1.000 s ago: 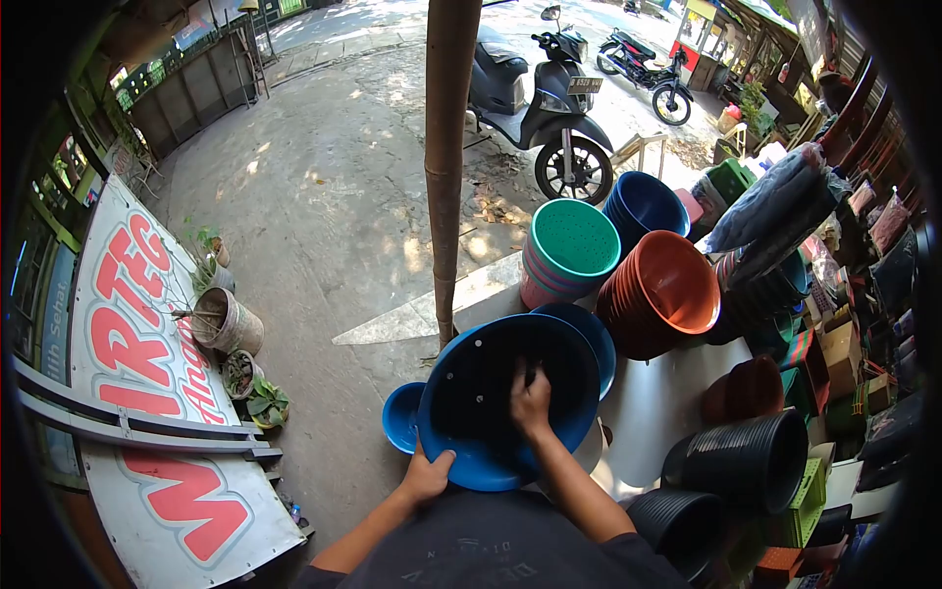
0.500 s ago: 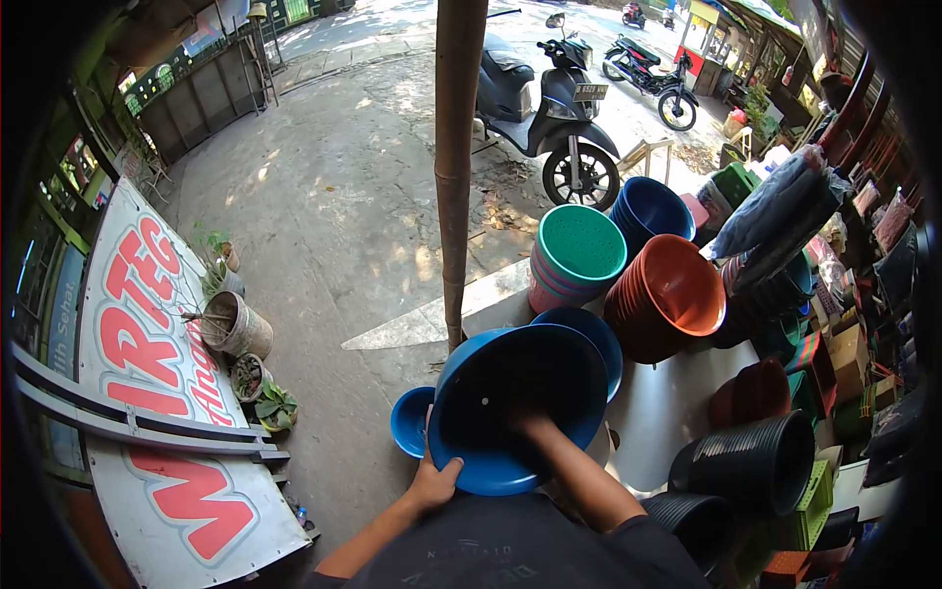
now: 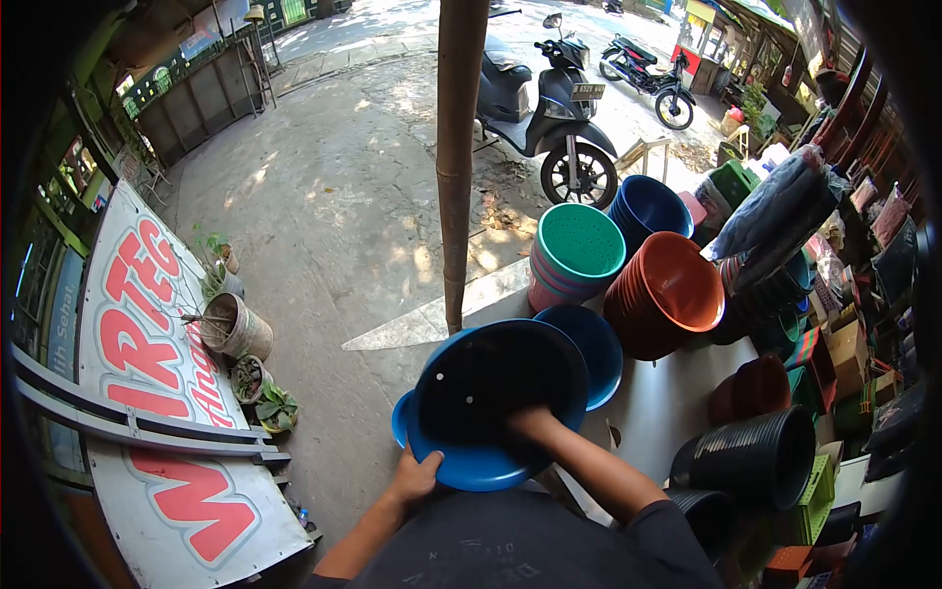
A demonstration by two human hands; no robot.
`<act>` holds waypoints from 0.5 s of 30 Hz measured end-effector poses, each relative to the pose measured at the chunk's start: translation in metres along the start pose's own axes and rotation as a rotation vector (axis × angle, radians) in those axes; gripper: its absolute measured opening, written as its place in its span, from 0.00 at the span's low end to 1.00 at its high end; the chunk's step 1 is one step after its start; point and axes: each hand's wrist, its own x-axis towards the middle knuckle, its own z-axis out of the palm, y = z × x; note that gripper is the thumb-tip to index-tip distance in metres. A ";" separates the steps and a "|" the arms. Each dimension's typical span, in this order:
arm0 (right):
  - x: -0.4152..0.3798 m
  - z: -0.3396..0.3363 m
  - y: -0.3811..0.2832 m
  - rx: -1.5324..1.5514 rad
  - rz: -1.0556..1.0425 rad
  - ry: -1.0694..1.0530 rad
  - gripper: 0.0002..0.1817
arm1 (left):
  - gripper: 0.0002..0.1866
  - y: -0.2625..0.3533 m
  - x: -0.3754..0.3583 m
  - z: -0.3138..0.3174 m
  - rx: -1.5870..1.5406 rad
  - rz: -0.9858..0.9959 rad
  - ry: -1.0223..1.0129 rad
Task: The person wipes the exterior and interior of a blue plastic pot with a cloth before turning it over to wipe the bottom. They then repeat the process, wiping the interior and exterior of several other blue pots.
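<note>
big blue basin (image 3: 481, 473)'s just in front of the shirt (image 3: 520, 550), left hand (image 3: 416, 475) gripping its near left rim, right hand (image 3: 533, 424) inside, can't tell if those fingers hold anything. Weak left grip plus a hard push could tip it into the blue tub (image 3: 597, 355)

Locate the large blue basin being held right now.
In the head view, the large blue basin is tilted at lower centre, in front of the dark shirt, with the left hand on its rim and the right hand inside it.
</note>
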 end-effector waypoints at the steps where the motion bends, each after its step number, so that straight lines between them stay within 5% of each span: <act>1: -0.002 -0.002 0.003 -0.001 -0.004 -0.001 0.20 | 0.25 -0.006 0.000 -0.002 -0.002 0.000 0.004; 3: 0.000 -0.010 0.012 -0.054 0.025 0.446 0.21 | 0.25 -0.022 0.002 -0.005 0.215 0.141 -0.090; 4: 0.002 -0.037 0.004 0.159 0.165 0.139 0.23 | 0.25 -0.012 0.000 -0.001 0.213 0.144 -0.091; 6: 0.021 -0.068 -0.022 0.265 0.169 0.146 0.21 | 0.32 0.006 -0.008 0.007 0.161 -0.118 -0.108; 11: 0.028 -0.085 -0.063 0.188 -0.066 0.135 0.21 | 0.24 -0.003 0.000 -0.008 0.145 -0.026 -0.080; 13: 0.025 -0.056 -0.062 0.352 -0.116 -0.160 0.22 | 0.24 -0.003 0.004 -0.016 0.166 0.016 -0.045; 15: 0.016 -0.056 -0.035 0.241 -0.104 -0.127 0.21 | 0.24 0.000 0.007 -0.025 0.099 0.084 -0.048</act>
